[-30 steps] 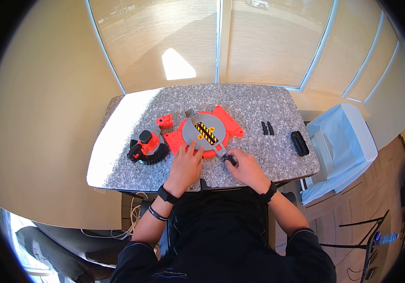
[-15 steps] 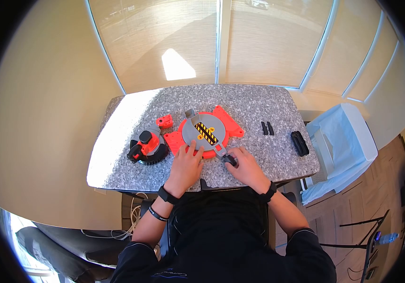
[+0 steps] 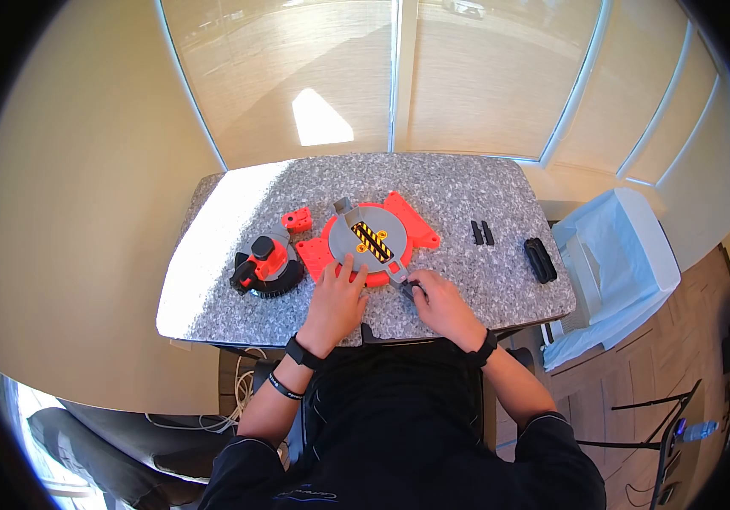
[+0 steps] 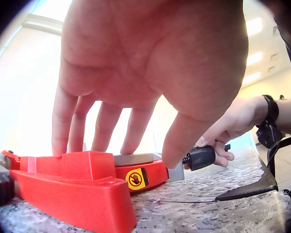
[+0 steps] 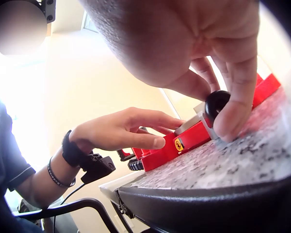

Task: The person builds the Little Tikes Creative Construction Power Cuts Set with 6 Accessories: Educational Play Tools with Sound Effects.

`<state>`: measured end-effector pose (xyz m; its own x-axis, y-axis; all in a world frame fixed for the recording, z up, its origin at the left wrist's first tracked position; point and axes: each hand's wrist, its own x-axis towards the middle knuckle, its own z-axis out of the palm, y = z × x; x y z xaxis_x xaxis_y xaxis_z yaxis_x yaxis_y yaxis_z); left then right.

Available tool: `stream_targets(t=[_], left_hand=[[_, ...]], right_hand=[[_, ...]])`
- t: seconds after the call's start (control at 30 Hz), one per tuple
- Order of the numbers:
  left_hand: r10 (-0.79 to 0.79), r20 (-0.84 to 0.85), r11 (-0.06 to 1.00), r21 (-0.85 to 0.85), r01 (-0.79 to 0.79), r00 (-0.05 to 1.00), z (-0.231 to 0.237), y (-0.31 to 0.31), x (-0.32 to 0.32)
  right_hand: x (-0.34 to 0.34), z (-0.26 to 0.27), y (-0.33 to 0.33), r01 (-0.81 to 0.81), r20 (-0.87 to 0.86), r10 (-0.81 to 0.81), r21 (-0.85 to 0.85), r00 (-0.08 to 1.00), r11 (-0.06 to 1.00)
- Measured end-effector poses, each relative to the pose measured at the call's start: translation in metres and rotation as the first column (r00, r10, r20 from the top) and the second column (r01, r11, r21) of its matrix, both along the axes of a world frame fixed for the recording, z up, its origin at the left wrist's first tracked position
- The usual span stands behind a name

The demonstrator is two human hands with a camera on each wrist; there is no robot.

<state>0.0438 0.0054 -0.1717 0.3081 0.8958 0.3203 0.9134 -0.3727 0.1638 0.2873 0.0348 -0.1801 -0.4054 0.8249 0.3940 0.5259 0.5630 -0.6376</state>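
A red plastic toy saw base [image 3: 413, 223] lies on the speckled table, with a grey round turntable [image 3: 344, 242] set in it. The turntable carries a black-and-yellow striped plate. My left hand [image 3: 337, 299] rests on the base's near left side, fingers extended down onto the disc and red rim. At the end of the turntable's grey arm, my right hand [image 3: 448, 306] pinches a black knob [image 4: 202, 158] between thumb and fingers. A threaded shaft shows between knob and arm in the left wrist view. From above, the fingers hide most of the knob.
To the left stands a red, grey and black toy saw head [image 3: 268, 259], with a small red block [image 3: 297, 219] behind it. Two thin black pieces [image 3: 478, 232] and a larger black piece [image 3: 540, 259] lie at right. A lined bin [image 3: 620, 242] stands beyond the table's right edge.
My right fingers have shifted round the knob and now cover more of it. My left hand and the base have stayed in place.
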Motion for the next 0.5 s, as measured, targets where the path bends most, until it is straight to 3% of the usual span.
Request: stream_targets(t=[0.1,0.5], left_hand=[[-0.001,0.000,1.000,0.007,0.001,1.000,-0.002,0.001,0.000],[-0.004,0.006,1.000,0.016,0.004,1.000,0.000,0.000,0.000]], right_hand=[[-0.002,0.004,-0.002,0.001,-0.028,-0.004,-0.098,1.000,0.995],[0.002,0.002,0.000,0.007,0.032,-0.003,-0.112,0.999,0.994]])
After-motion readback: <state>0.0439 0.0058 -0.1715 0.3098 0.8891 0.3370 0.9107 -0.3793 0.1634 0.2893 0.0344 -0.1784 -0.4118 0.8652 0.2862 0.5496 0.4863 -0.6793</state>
